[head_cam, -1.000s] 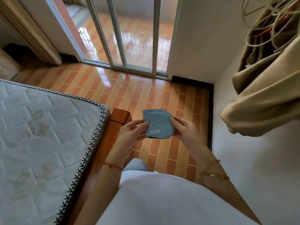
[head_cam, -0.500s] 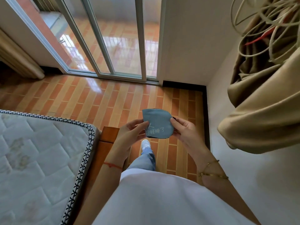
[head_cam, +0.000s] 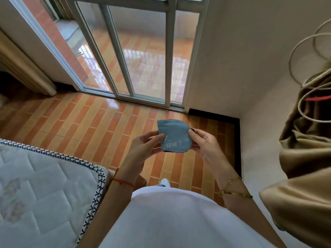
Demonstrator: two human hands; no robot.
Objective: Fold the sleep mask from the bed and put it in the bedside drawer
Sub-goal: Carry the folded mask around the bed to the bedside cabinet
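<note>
A blue-grey sleep mask (head_cam: 174,135), folded in half with pale printed characters on its face, is held up over the tiled floor in front of me. My left hand (head_cam: 145,146) pinches its left edge between thumb and fingers. My right hand (head_cam: 206,143) pinches its right edge, where a bit of black strap shows. The bare quilted mattress (head_cam: 39,190) of the bed lies at the lower left. No bedside drawer is in view.
Sliding glass doors (head_cam: 136,51) stand ahead, beyond orange tiled floor (head_cam: 86,122). A white wall (head_cam: 259,133) runs along the right, with tan fabric (head_cam: 304,176) and looped cables (head_cam: 304,56) hanging from it at head height. A curtain (head_cam: 23,68) hangs at far left.
The view has swung and moved toward the doors; the bed has slid down and left in frame. Both hands keep the same hold on the folded mask.
</note>
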